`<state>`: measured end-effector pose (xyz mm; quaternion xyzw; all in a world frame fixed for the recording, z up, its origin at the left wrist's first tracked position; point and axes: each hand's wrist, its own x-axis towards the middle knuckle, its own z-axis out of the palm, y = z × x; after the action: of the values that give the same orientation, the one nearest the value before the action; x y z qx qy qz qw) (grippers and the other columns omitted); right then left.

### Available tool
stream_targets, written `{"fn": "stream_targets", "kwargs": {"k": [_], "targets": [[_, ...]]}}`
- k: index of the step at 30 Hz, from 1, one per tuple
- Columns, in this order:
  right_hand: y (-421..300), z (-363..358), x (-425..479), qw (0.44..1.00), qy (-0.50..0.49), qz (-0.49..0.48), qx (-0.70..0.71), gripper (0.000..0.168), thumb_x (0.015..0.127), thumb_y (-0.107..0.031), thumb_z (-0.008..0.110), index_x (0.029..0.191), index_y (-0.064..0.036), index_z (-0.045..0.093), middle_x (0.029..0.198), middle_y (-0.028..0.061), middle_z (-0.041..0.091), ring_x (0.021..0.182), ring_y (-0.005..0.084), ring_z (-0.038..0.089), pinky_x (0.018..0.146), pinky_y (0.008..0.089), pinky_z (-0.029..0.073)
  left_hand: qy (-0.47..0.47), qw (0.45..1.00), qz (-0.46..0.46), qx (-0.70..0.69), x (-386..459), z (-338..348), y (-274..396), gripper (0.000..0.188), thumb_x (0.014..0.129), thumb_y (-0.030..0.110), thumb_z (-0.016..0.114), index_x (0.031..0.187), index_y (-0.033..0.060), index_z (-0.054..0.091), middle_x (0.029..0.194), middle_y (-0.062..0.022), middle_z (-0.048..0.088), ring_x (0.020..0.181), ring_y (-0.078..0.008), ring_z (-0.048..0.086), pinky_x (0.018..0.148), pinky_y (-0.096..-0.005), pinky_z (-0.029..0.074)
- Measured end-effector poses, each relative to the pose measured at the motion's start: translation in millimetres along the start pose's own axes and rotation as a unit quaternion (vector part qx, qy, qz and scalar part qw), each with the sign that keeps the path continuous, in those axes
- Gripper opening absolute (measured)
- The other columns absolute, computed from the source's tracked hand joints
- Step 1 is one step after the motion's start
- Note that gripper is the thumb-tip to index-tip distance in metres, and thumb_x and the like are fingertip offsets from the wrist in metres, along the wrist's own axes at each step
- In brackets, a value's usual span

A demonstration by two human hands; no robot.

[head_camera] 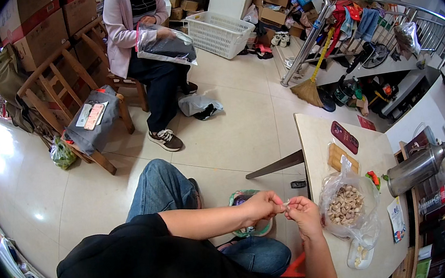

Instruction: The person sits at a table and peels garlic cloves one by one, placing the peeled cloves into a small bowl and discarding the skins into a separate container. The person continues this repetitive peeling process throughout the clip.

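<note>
My left hand (259, 208) and my right hand (304, 213) meet fingertip to fingertip above a lined waste bin (270, 227). Pinched between them is a small pale piece, apparently a garlic clove (286, 204), mostly covered by the fingers. To the right, a clear plastic bag (369, 200) lies open on the table (315, 148), full of unpeeled garlic cloves (345, 206). Just in front of it is a small white plastic basket (356, 263) with a few pale peeled cloves (361, 252) in it.
On the table are a phone in a dark red case (345, 137), a wooden board (335, 157), peppers (373, 179) and a metal jug (418, 169). A seated person (145, 56) holds a plastic-wrapped package (167, 47). Nearby stand a wooden chair (68, 70) and white crate (220, 35).
</note>
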<state>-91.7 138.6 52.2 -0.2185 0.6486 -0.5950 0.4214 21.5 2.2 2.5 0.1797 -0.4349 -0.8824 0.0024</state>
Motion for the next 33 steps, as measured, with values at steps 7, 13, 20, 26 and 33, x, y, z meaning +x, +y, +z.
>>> {"fn": "stream_targets", "kwargs": {"k": [7, 13, 20, 26, 33], "targets": [[-1, 5, -2, 0.999, -0.014, -0.046, -0.013, 0.024, 0.076, 0.009, 0.061, 0.098, 0.000, 0.056, 0.086, 0.0054, 0.063, 0.077, 0.0109, 0.062, 0.073, 0.0208, 0.048, -0.043, 0.997, -0.034, -0.057, -1, -4, 4, 0.009, 0.090, 0.011, 0.065, 0.088, 0.0068, 0.057, 0.077, -0.0011, 0.061, 0.060, -0.0056, 0.049, 0.051, -0.0186, 0.038], [1, 0, -2, 0.995, -0.030, -0.069, -0.068, 0.022, 0.076, 0.008, 0.061, 0.096, 0.000, 0.057, 0.086, 0.0039, 0.062, 0.080, 0.0103, 0.061, 0.073, 0.0217, 0.049, -0.073, 0.988, -0.093, -0.097, 1, -7, 10, 0.005, 0.090, 0.008, 0.063, 0.090, 0.0058, 0.059, 0.078, -0.0047, 0.063, 0.055, -0.0065, 0.048, 0.046, -0.0185, 0.034], [0, 1, 0, 0.998, -0.050, -0.039, -0.005, 0.026, 0.078, 0.010, 0.057, 0.103, 0.002, 0.057, 0.093, 0.0085, 0.064, 0.082, 0.0118, 0.062, 0.073, 0.0225, 0.051, -0.051, 0.989, -0.084, -0.113, -2, -7, 17, 0.009, 0.088, 0.008, 0.064, 0.089, 0.0054, 0.056, 0.077, -0.0052, 0.062, 0.055, -0.0070, 0.047, 0.046, -0.0197, 0.034], [-6, 8, -2, 0.998, -0.050, -0.042, 0.014, 0.025, 0.089, -0.002, 0.061, 0.113, 0.005, 0.057, 0.095, 0.0118, 0.067, 0.085, 0.0169, 0.065, 0.076, 0.0259, 0.052, -0.013, 0.997, -0.037, -0.065, -1, -9, 15, 0.012, 0.087, 0.010, 0.066, 0.089, 0.0055, 0.055, 0.076, -0.0039, 0.061, 0.056, -0.0068, 0.047, 0.047, -0.0198, 0.034], [4, -1, 4, 0.999, -0.022, -0.038, -0.026, 0.019, 0.094, -0.008, 0.057, 0.109, 0.004, 0.059, 0.088, 0.0110, 0.068, 0.076, 0.0145, 0.065, 0.070, 0.0248, 0.052, -0.019, 0.997, -0.030, -0.061, 0, -8, 15, 0.011, 0.088, 0.011, 0.066, 0.088, 0.0043, 0.057, 0.075, -0.0037, 0.060, 0.055, -0.0069, 0.045, 0.047, -0.0207, 0.032]]}}
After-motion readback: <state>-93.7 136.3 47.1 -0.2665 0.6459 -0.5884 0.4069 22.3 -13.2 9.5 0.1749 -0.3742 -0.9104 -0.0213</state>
